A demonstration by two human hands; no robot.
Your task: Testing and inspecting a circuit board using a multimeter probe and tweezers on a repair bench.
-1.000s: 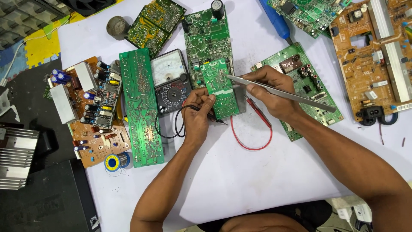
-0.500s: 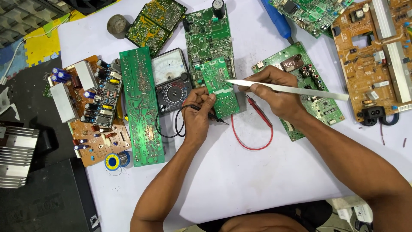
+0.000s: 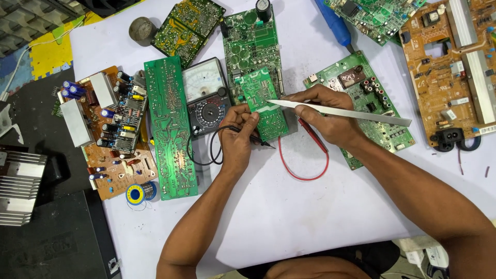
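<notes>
Left hand (image 3: 238, 132) pinches the black probe (image 3: 253, 138) against the small green board (image 3: 266, 103) (lying mid-worktop, long axis running away from the person). Right hand (image 3: 323, 116) grips a flat white blade (image 3: 341, 111), tip touching the board's middle.

You have bright, even overhead light; soft shadows under both forearms, mild glare on the white table (image 3: 289, 217), focus sharp throughout.

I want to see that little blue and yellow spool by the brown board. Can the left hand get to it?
Probably yes. The left hand is near the spool, with only flat boards between, but it holds a black probe it must put down first.
</notes>
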